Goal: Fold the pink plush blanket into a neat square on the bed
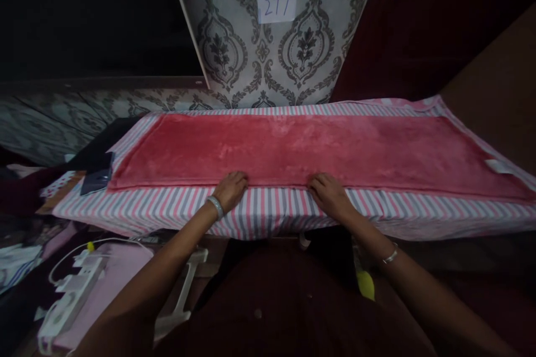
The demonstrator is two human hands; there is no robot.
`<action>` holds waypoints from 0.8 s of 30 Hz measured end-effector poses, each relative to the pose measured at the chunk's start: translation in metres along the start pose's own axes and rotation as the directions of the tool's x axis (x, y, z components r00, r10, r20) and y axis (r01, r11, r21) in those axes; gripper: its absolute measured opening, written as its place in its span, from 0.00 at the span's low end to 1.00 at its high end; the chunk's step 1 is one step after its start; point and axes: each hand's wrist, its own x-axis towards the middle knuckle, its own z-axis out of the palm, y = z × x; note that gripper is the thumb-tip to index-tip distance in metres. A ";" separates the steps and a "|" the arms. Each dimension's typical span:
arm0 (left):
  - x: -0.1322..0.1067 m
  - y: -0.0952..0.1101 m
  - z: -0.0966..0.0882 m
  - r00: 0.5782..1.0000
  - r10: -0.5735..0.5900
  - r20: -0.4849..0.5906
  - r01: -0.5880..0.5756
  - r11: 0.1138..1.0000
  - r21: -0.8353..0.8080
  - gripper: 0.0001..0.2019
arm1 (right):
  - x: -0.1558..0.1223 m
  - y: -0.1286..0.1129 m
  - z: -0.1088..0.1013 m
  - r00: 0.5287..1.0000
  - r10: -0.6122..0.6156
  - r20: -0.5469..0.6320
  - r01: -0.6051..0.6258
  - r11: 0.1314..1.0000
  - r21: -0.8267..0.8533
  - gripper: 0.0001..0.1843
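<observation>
A long red plush blanket (285, 148), folded into a flat strip, lies across a striped pink, grey and white cloth (268, 209). My left hand (231, 189) is on its near edge left of the middle, fingers curled down and closed at the edge. Farther right, my right hand (329, 192) grips the same edge, its fingers bent over the plush with the tips partly hidden. Between the two hands the near edge runs nearly straight. A small white label (499, 166) shows near the blanket's right end.
A dark screen (96, 17) hangs over the left part. The patterned wall (263, 67) carries a paper marked 277 (277, 5). By the cloth's left end lies a dark flat item (97, 180). A white power strip (73, 295) with cords sits at lower left. Dark red panels stand at right.
</observation>
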 end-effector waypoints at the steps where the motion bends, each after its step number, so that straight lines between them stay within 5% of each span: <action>1: -0.001 0.001 0.000 1.000 0.002 0.009 -0.003 1.000 0.015 0.11 | 0.002 -0.002 -0.002 1.000 0.002 0.002 -0.002 1.000 0.002 0.11; 5: -0.004 0.008 -0.003 0.995 -0.030 -0.092 0.034 0.999 0.039 0.20 | 0.021 -0.015 -0.010 0.994 0.048 -0.100 -0.046 0.999 0.019 0.16; 7: -0.007 0.011 -0.002 0.995 -0.078 -0.058 0.082 0.995 0.058 0.26 | 0.032 -0.024 -0.006 0.995 0.026 -0.096 -0.027 1.000 -0.003 0.23; 13: -0.013 0.014 0.009 0.972 -0.190 0.140 0.200 0.978 -0.062 0.31 | 0.029 -0.040 0.035 0.982 -0.029 0.189 0.055 0.990 -0.131 0.29; 15: -0.019 0.007 0.007 0.967 -0.244 0.065 0.252 0.951 -0.177 0.30 | 0.020 -0.037 0.044 0.980 -0.035 0.196 0.065 0.987 -0.147 0.29; 17: -0.032 -0.005 0.001 0.902 -0.418 -0.110 0.366 0.874 -0.319 0.27 | 0.015 -0.032 0.049 0.984 -0.054 0.172 0.080 0.986 -0.148 0.30; 18: -0.041 -0.013 -0.004 0.811 -0.543 -0.216 0.423 0.801 -0.425 0.25 | 0.013 -0.030 0.051 0.985 -0.064 0.159 0.087 0.986 -0.145 0.30; 19: -0.052 -0.022 -0.009 0.666 -0.681 -0.305 0.448 0.691 -0.567 0.24 | 0.012 -0.027 0.052 0.987 -0.071 0.147 0.092 0.986 -0.141 0.30; 20: -0.064 -0.031 -0.015 0.463 -0.822 -0.333 0.409 0.531 -0.742 0.22 | 0.011 -0.025 0.053 0.987 -0.076 0.139 0.095 0.986 -0.135 0.31; 22: -0.090 -0.050 -0.029 0.068 -0.986 -0.154 0.113 0.161 -0.980 0.19 | 0.010 -0.022 0.056 0.988 -0.088 0.131 0.104 0.987 -0.120 0.32; 23: -0.102 -0.059 -0.036 -0.044 -0.999 -0.017 -0.055 0.020 -0.998 0.16 | 0.010 -0.022 0.057 0.987 -0.094 0.128 0.109 0.988 -0.112 0.32; 24: -0.113 -0.067 -0.043 -0.102 -0.990 0.094 -0.180 -0.074 -0.981 0.14 | 0.009 -0.021 0.058 0.987 -0.101 0.126 0.115 0.988 -0.105 0.33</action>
